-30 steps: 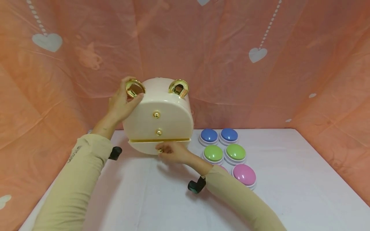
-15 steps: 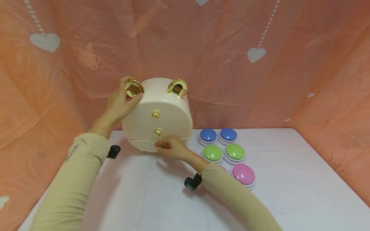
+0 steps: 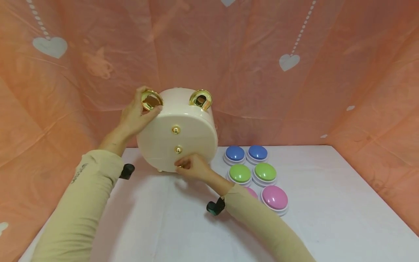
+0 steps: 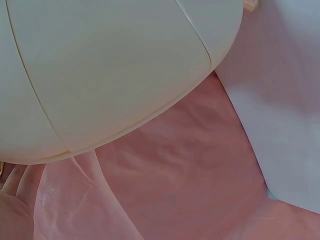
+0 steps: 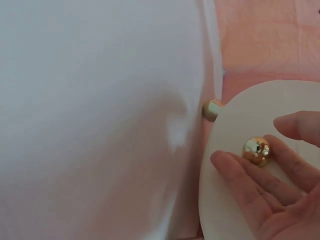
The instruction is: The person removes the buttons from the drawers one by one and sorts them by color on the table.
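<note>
A cream rounded drawer box (image 3: 196, 134) with two gold ears and gold knobs stands toward the back of the table. My left hand (image 3: 134, 114) grips its left gold ear (image 3: 152, 101), thumb in front and fingers behind; only part of that hand (image 4: 17, 200) enters the left wrist view. At the bottom drawer, my right hand (image 3: 194, 167) is around the lowest gold knob (image 5: 256, 151). The right wrist view has its fingers extended beside the knob and the thumb held apart from it. All drawer fronts sit flush with the box face.
Right of the box, push buttons with white bases stand in pairs: blue (image 3: 235, 153), green (image 3: 240, 173) and pink (image 3: 275, 197). The right forearm partly covers one pink button. An orange cloth (image 3: 248, 91) with hearts hangs behind the white table (image 3: 327, 203).
The bottom drawer has moved inward, and the gold gap above it has closed. My right hand went in with it. The left hand keeps its grip on the ear.
</note>
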Motion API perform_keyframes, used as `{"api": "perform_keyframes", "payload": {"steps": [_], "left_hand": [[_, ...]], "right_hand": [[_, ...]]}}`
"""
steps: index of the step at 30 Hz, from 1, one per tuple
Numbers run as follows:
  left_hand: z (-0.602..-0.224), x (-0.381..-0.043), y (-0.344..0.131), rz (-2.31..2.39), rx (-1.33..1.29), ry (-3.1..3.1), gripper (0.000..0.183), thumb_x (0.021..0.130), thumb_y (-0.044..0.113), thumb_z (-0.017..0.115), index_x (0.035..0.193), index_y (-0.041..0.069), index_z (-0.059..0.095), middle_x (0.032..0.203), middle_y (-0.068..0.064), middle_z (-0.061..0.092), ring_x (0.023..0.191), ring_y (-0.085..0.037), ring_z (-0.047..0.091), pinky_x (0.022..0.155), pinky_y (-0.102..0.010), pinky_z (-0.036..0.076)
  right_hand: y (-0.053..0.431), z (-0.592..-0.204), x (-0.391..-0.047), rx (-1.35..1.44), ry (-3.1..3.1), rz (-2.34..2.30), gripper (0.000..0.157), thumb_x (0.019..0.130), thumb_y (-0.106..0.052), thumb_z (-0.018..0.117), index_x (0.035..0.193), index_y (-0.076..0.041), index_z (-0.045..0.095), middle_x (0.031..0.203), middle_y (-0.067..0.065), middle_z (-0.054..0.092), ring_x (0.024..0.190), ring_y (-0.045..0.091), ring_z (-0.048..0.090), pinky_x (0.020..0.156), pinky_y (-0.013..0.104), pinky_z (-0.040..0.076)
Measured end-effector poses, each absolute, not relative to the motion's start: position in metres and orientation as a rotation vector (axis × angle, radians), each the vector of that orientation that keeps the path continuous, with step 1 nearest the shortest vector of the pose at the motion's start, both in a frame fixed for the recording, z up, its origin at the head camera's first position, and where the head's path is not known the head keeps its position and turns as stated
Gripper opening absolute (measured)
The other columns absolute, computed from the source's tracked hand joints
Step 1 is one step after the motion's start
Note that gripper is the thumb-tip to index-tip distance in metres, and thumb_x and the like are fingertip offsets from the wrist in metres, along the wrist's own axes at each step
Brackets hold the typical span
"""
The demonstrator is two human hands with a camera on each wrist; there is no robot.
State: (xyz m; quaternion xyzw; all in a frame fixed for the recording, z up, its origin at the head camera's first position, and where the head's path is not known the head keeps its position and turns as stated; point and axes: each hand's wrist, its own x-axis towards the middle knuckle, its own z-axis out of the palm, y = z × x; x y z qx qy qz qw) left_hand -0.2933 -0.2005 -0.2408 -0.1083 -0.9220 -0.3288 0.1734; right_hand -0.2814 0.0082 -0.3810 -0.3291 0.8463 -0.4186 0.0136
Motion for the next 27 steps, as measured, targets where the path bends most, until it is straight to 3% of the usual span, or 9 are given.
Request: {"api": "perform_keyframes", "payload": {"steps": [5,13,19,27], "left_hand": [[-0.240,-0.292,-0.201,-0.944,-0.303,-2.615,0.067,0.093,0.043,0.053,0.145,0.022,0.017,0.137,-0.024,0.045,0.120,-0.046,0.048,0.099,-0.062,0.031],[-0.246,-0.295,-0.200,-0.930,-0.338,-2.539,0.063,0.094,0.035,0.054,0.143,0.019,0.020,0.132,-0.026,0.047,0.119,-0.047,0.046,0.095,-0.062,0.031],[-0.253,-0.296,-0.195,-0.897,-0.357,-2.466,0.056,0.095,0.033,0.047,0.143,0.019,0.023,0.123,-0.027,0.052,0.104,-0.046,0.054,0.086,-0.062,0.036],[-0.259,-0.285,-0.193,-0.723,-0.174,-2.467,0.053,0.099,0.039,0.033,0.150,0.026,0.023,0.135,-0.027,0.040,0.081,-0.048,0.052,0.072,-0.060,0.041]], "right_hand": [[0.008,-0.381,-0.279,-1.038,2.643,-1.303,0.023,0.082,-0.012,0.067,0.102,-0.001,0.072,0.088,0.012,0.073,0.067,0.001,0.061,0.064,0.014,0.047],[0.016,-0.382,-0.280,-1.154,2.486,-1.245,0.038,0.081,-0.007,0.071,0.116,0.006,0.062,0.111,0.021,0.066,0.090,0.026,0.070,0.075,0.015,0.051],[0.029,-0.379,-0.274,-1.256,2.431,-1.147,0.050,0.084,-0.007,0.068,0.129,0.008,0.052,0.125,0.024,0.059,0.104,0.035,0.064,0.084,0.026,0.053],[0.048,-0.381,-0.265,-1.096,2.507,-1.105,0.051,0.085,-0.014,0.069,0.131,0.002,0.054,0.113,0.024,0.066,0.106,0.033,0.064,0.084,0.028,0.054]]}}
